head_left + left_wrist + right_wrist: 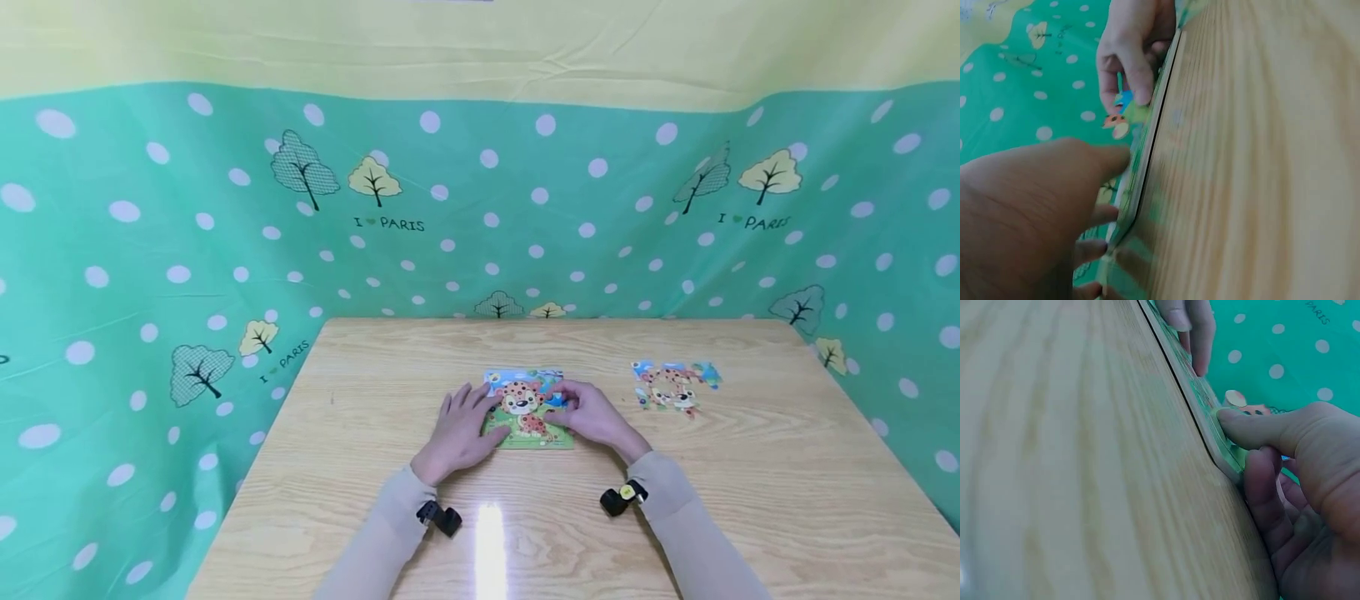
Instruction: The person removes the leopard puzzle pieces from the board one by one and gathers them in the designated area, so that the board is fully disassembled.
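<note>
A flat puzzle board [521, 443] with a spotted leopard cub on grass and blue sky lies mid-table. My left hand [461, 432] rests along its left side, fingers spread and fairly straight, the tips at the board's edge. At the right side, my right hand [594, 414] pinches a puzzle piece [1117, 123] between thumb and fingers. The piece shows orange, cream, blue and green and stands tilted up from the board in the left wrist view. The fingers partly cover it, and whether it touches the board I cannot tell.
To the right lies a group of loose puzzle pieces [677, 388] with parts of the same leopard picture. The wooden table [360, 475] runs back to a green dotted curtain [420, 250]. Small black cameras are strapped to both wrists.
</note>
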`<state>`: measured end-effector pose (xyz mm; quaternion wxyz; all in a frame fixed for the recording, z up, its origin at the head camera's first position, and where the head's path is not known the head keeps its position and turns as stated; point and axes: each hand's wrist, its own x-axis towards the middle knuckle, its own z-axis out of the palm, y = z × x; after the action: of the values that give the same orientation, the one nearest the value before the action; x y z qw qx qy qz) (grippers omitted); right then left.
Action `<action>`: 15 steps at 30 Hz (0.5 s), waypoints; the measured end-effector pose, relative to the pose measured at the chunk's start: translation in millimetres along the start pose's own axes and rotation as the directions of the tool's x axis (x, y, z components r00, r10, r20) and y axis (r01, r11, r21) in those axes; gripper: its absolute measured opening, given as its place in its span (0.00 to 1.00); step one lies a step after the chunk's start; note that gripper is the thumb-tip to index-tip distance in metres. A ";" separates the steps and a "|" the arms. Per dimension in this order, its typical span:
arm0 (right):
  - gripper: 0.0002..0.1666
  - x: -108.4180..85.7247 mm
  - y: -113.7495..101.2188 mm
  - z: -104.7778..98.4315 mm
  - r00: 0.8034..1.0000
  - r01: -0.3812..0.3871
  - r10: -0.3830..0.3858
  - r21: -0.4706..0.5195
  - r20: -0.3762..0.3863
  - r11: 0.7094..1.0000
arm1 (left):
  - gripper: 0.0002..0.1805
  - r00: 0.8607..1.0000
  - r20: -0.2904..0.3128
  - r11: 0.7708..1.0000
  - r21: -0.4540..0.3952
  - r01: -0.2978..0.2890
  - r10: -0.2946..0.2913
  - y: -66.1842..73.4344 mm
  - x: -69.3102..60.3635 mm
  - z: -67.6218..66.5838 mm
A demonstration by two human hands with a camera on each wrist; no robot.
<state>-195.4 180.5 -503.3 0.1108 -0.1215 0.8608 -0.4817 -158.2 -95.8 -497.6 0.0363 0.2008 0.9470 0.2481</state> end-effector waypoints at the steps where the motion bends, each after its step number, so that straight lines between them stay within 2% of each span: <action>1: 0.20 0.0 -0.2 0.4 1.000 0.001 -0.001 -0.011 0.001 1.000 | 0.37 1.000 0.003 1.000 0.008 0.013 -0.013 1.6 0.1 0.5; 6: 0.16 2.1 -1.7 1.1 1.000 -0.017 0.016 -0.008 -0.015 1.000 | 0.45 0.998 0.002 0.998 0.036 0.059 -0.060 6.0 1.0 2.0; 15: 0.12 -0.3 -3.1 3.4 0.995 -0.069 0.073 0.053 -0.066 0.996 | 0.44 0.997 0.005 0.997 0.013 0.080 -0.080 9.2 2.1 2.2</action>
<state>-193.8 176.4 -502.3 0.1015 -0.0714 0.8553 -0.5031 -156.4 -86.6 -495.1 0.0477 0.1638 0.9556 0.2400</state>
